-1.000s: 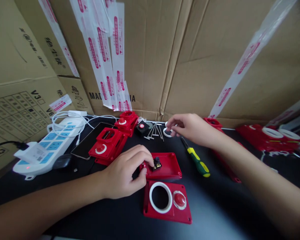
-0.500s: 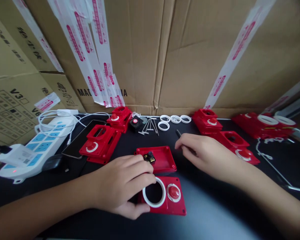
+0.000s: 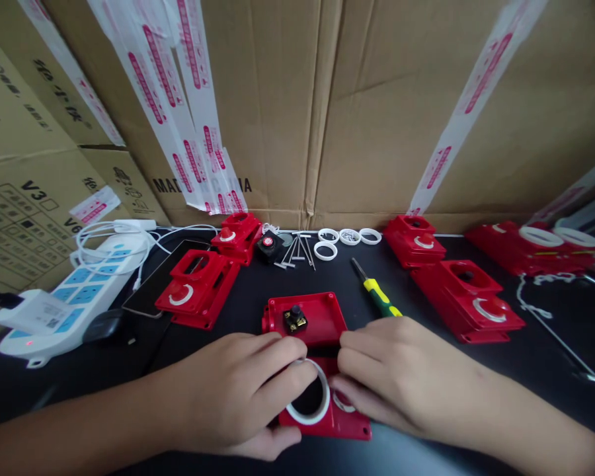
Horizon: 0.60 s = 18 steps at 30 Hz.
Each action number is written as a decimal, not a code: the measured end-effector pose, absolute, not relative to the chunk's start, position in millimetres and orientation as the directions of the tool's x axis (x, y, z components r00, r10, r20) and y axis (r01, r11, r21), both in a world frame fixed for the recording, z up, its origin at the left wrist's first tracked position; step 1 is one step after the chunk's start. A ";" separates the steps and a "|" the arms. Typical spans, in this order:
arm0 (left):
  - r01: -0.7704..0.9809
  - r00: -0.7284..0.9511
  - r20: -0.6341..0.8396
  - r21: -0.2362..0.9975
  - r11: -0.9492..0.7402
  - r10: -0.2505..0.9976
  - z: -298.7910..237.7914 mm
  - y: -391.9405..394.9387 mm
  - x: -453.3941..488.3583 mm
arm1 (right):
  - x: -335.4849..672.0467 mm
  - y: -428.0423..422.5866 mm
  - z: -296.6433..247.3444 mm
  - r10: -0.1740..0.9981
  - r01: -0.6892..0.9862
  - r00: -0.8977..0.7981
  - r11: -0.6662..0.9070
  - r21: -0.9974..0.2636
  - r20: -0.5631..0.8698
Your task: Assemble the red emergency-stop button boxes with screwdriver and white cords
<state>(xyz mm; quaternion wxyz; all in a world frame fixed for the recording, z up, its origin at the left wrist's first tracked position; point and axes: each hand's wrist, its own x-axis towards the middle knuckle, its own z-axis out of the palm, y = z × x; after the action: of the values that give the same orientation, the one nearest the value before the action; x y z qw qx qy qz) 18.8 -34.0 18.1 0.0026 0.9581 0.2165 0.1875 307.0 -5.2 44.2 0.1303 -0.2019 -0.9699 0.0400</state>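
Note:
My left hand (image 3: 258,390) grips the left side of a flat red cover plate (image 3: 327,428), its fingers curled over a white ring (image 3: 324,411) set around the cover's round hole. My right hand (image 3: 396,377) is closed on the cover's right part, covering most of the red button; a bit of its white rim (image 3: 344,402) shows beside the thumb. Directly behind the cover lies an open red box (image 3: 330,311), with a small black switch block with brass terminals (image 3: 295,319) inside. A yellow and green screwdriver (image 3: 377,292) lies just beyond my right hand.
Assembled red boxes stand at left (image 3: 193,291), right (image 3: 466,297) and far right (image 3: 530,244). White rings (image 3: 326,250), some holding small parts, and metal hammer-like rods (image 3: 297,248) sit at the back. A power strip (image 3: 94,284) and phone (image 3: 158,277) lie left; cardboard (image 3: 401,119) stands behind.
My right hand has let go of the screwdriver, which now lies on the table, and moved left and nearer onto the cover. My left hand keeps its hold; the cover has shifted slightly nearer.

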 end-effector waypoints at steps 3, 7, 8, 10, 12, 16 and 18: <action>0.445 0.821 0.353 0.094 -0.891 0.448 16.8 -33.2 18.3 | 308.3 7.3 37.3 0.439 0.424 -0.856 0.898 -0.114 0.274; 0.479 0.793 0.357 0.135 -0.867 0.494 16.2 -26.5 16.6 | 311.4 24.0 29.0 0.516 0.491 -0.833 0.855 -0.165 0.200; 0.482 0.786 0.356 0.161 -0.861 0.506 16.1 -24.6 16.1 | 311.6 27.1 26.2 0.518 0.489 -0.832 0.854 -0.178 0.199; 0.491 0.773 0.345 0.209 -0.846 0.533 15.7 -21.3 15.5 | 310.9 32.0 20.0 0.526 0.490 -0.821 0.848 -0.200 0.222; 0.506 0.757 0.328 0.254 -0.824 0.565 15.1 -19.5 15.2 | 309.7 35.5 14.9 0.548 0.509 -0.799 0.835 -0.207 0.246; 0.512 0.711 0.265 0.440 -0.738 0.652 13.2 -20.2 15.3 | 309.6 33.8 17.9 0.601 0.572 -0.742 0.798 -0.187 0.296; 0.498 0.690 0.225 0.542 -0.677 0.688 11.6 -21.4 15.8 | 308.7 25.3 25.2 0.605 0.578 -0.729 0.794 -0.186 0.320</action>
<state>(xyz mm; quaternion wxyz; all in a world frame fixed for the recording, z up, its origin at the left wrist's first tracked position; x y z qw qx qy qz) 15.8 -21.4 11.6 0.2258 0.8911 0.3327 0.2105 308.7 25.3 25.2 0.1850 -0.3185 -0.9290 0.0367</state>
